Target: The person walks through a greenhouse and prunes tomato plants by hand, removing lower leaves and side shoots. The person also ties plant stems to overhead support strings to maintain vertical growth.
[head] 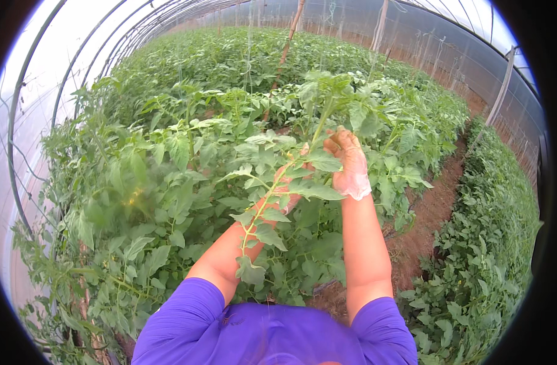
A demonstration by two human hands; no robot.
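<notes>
A tomato plant's stem (323,121) rises in front of me between my hands, topped with leafy shoots. My right hand (348,159), in a thin translucent glove, is beside the stem with its fingers bent; whether they grip anything is unclear. My left hand (294,182), also gloved, is at the stem's left side, largely covered by leaves, so its hold cannot be made out. A long leafy side branch (264,205) with small leaflets hangs down over my left forearm.
Dense tomato plants (146,182) surround me on the left and ahead. A bare soil path (436,205) runs at the right beside another plant row (493,255). A wooden stake (288,43), hanging strings and a leaning pole (501,91) stand among the rows, under the greenhouse's curved frame (13,118).
</notes>
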